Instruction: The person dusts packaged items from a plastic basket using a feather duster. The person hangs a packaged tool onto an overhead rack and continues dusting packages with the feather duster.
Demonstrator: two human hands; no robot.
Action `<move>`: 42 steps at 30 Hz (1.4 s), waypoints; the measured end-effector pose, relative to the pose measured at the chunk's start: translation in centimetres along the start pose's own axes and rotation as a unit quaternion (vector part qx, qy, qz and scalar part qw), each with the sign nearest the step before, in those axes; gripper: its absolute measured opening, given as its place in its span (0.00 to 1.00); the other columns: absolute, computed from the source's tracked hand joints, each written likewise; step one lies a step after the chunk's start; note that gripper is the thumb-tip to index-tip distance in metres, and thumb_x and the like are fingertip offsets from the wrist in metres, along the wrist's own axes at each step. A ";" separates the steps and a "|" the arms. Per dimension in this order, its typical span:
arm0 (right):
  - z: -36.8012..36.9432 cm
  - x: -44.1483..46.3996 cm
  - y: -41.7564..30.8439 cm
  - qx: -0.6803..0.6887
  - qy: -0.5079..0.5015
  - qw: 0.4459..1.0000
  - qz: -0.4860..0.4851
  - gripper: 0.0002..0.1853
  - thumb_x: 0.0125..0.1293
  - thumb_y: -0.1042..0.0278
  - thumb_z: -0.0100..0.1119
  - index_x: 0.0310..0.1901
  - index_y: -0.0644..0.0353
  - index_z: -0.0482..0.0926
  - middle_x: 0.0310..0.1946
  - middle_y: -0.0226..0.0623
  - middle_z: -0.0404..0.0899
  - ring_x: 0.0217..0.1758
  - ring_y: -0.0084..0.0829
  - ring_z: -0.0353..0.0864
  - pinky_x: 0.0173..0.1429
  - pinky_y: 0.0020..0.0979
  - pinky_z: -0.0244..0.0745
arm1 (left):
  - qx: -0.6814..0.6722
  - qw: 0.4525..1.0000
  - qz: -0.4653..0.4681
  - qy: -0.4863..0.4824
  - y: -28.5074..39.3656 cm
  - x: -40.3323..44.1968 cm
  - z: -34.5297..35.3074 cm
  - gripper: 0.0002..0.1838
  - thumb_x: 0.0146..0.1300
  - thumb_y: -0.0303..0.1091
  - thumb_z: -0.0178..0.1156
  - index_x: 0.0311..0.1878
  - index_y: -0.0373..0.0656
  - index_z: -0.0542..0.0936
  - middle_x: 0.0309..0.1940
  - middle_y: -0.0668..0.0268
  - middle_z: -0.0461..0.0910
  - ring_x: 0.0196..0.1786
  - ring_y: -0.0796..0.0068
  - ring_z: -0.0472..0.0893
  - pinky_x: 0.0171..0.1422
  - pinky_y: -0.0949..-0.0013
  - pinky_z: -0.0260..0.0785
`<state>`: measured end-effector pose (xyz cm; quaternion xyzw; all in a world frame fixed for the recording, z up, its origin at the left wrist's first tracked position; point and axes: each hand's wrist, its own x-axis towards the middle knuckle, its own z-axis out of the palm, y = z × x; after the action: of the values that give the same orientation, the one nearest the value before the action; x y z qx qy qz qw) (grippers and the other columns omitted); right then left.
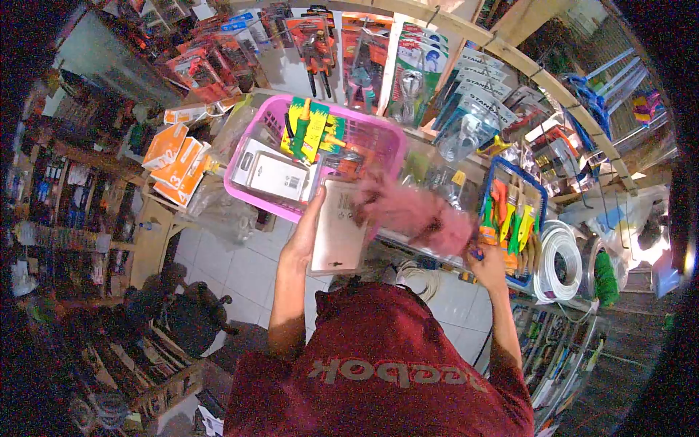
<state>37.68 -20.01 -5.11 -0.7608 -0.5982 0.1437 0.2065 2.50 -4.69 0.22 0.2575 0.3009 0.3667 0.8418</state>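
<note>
My left hand (300, 237) grips the left edge of a flat packet (339, 229) with a pale card back and a barcode. Closed round the handle end of a fluffy pink duster (419, 215) is my right hand (486, 261). The duster is blurred, and its far end reaches over the packet's upper right corner. Behind the packet stands a pink basket (267, 205), which holds white-backed packs (277, 177) and a yellow-and-green carded tool (306, 131).
Right of the duster is a blue basket (540, 207) of orange, yellow and green-handled tools. Beyond it are a white cable coil (558, 261) and green cord (604, 278). Orange boxes (178, 164) sit at the left. Carded tools (314, 54) hang along the back.
</note>
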 end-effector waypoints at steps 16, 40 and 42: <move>-4.4 4.1 2.2 -0.026 -0.076 0.997 -0.010 0.13 0.50 0.61 0.62 0.31 0.64 0.81 0.25 0.54 0.78 0.33 0.54 0.78 0.40 0.47 0.72 | 0.031 0.999 0.041 0.005 -2.7 0.3 4.5 0.35 0.68 0.61 0.35 0.66 0.42 0.61 0.55 0.55 0.72 0.53 0.64 0.76 0.56 0.60 0.71; 4.6 0.8 -7.6 0.195 -0.143 0.970 -0.015 0.12 0.54 0.66 0.59 0.35 0.66 0.78 0.26 0.49 0.79 0.28 0.46 0.78 0.35 0.41 0.71 | 0.126 0.890 0.391 0.199 -6.5 1.3 1.3 0.35 0.71 0.58 0.28 0.69 0.39 0.54 0.67 0.60 0.57 0.69 0.65 0.57 0.73 0.61 0.46; 4.3 0.7 -8.1 0.206 -0.172 0.963 -0.008 0.13 0.54 0.66 0.59 0.39 0.66 0.78 0.29 0.49 0.81 0.32 0.48 0.80 0.38 0.42 0.73 | 0.103 0.892 0.411 0.158 -5.3 1.2 1.6 0.37 0.70 0.60 0.28 0.69 0.39 0.54 0.67 0.59 0.57 0.69 0.64 0.57 0.73 0.61 0.46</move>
<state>28.94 -17.15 -4.88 -0.6608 -0.5882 0.3911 0.2539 6.75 -7.28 -2.57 0.3822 0.3332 0.6831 0.5256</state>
